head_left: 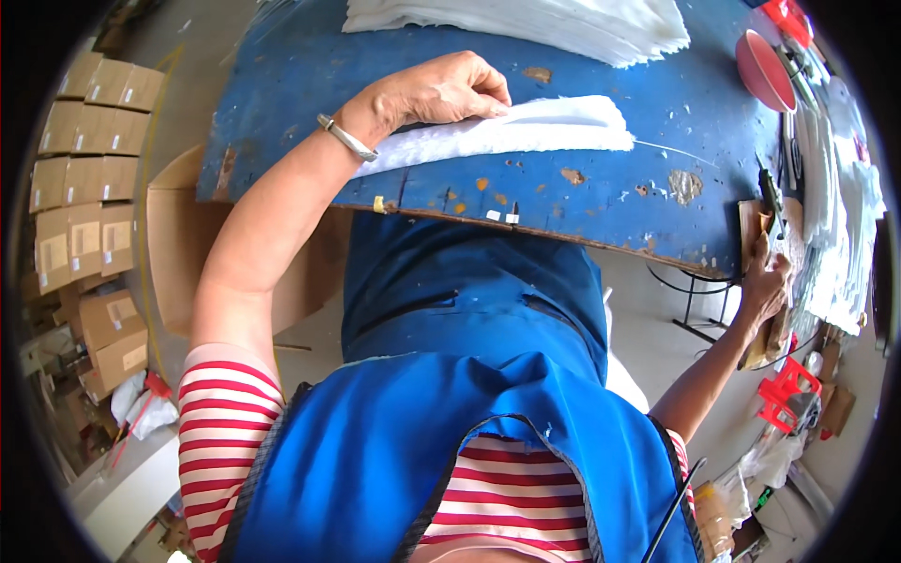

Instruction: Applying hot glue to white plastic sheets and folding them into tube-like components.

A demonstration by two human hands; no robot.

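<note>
Two hands work apart: your left hand (441, 92) presses curled fingers onto the folded white padding (507, 136) on the blue table (601, 188); your right hand (765, 281) grips a dark tool (771, 202) beside the table's edge.

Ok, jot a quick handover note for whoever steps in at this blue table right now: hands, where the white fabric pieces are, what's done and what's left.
Left hand: knuckles down, pressing the folded white fabric piece flat on the blue table.
Right hand: out to the right side, on a brown board by a dark tool; grip unclear.
Stack of white fabric: at the table's far edge.
Done: one piece folded and lying near the front edge.
Left: the stack looks untouched.
</note>
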